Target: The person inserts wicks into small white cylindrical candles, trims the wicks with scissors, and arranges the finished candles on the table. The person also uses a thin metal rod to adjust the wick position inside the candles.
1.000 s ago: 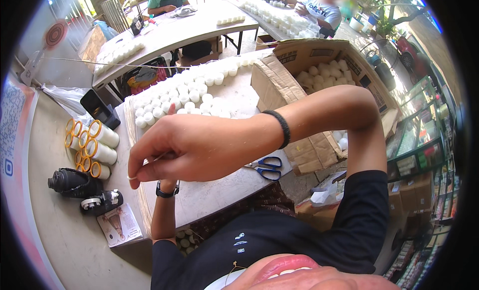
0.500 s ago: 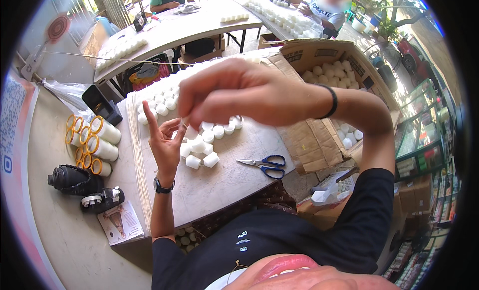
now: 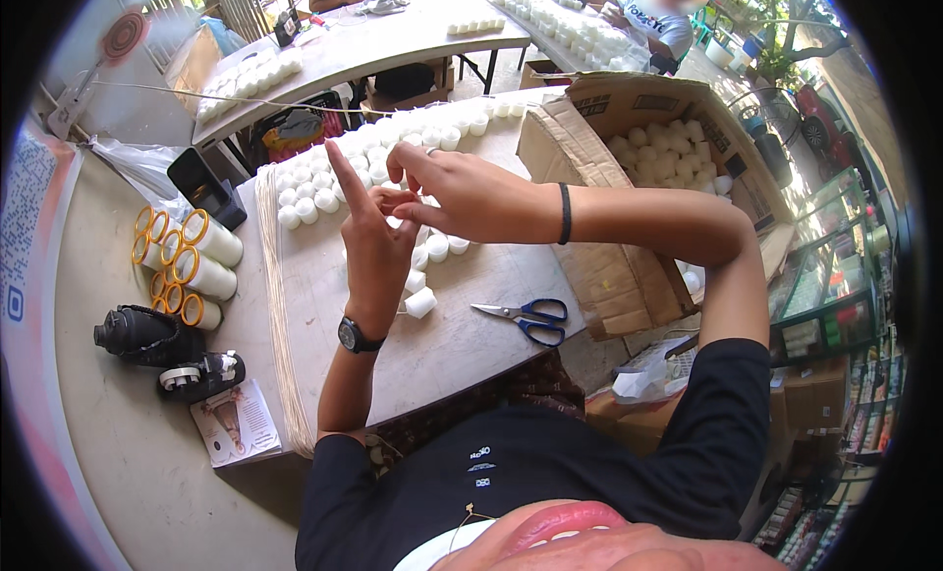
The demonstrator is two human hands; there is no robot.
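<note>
My left hand [image 3: 376,239] is over the table with its index finger pointing up and its thumb and other fingers closed. Against its fingertips, my right hand [image 3: 462,196] pinches with thumb and index finger. A bit of white shows between the two hands; whether it is held or lies behind them I cannot make out. Small white candle-like cylinders [image 3: 420,303] lie just below and beside the hands. Farther back, rows of similar white cylinders [image 3: 319,183] cover the table. Blue-handled scissors [image 3: 526,317] rest on the table to the right.
An open cardboard box [image 3: 599,276] of white cylinders stands at right. A bundle of pale string [image 3: 278,315] runs along the table's left edge. Further left are yellow-rimmed white tubes [image 3: 206,271], a black bottle [image 3: 147,337] and a printed card [image 3: 236,426]. Two people sit at far tables.
My right hand has come down and in from its raised, blurred position to meet my left hand. My left hand has shifted right and slightly up.
</note>
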